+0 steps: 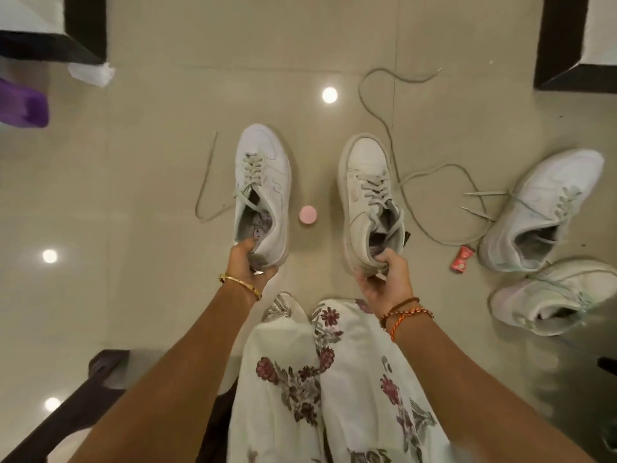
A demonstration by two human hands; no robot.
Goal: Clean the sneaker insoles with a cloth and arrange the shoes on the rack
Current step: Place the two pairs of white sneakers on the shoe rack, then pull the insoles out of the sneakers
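1. The person stands over the tiled floor [160, 182] with a sneaker in each hand; the left hand [252, 262] has its fingers curled round the heel of a white sneaker [262, 192], thumb inside the opening; the right hand [384, 279] grasps the heel collar of a cream sneaker [369, 198] in the same way; both shoes point away from the person, toes angled downward, and look lifted off the floor, though I cannot be sure of the toes.

2. Two more pale sneakers, [541, 212] and [557, 299], lie on the floor well off to the right, untouched; their laces are loose, and one long lace [397, 142] trails across the tiles beside the cream shoe.

3. Small things sit about: a pink round lid [307, 214] between the two held shoes; a small red wrapper [462, 259] near the right-hand pair; a crumpled white cloth or paper [91, 73] at the far left by a dark-framed piece of furniture [85, 28].

4. As I read it, the held pair is done with wiping and is being carried to the rack; no rack shows clearly; the other pair is yet to be placed, and whether its insoles are clean I cannot tell.
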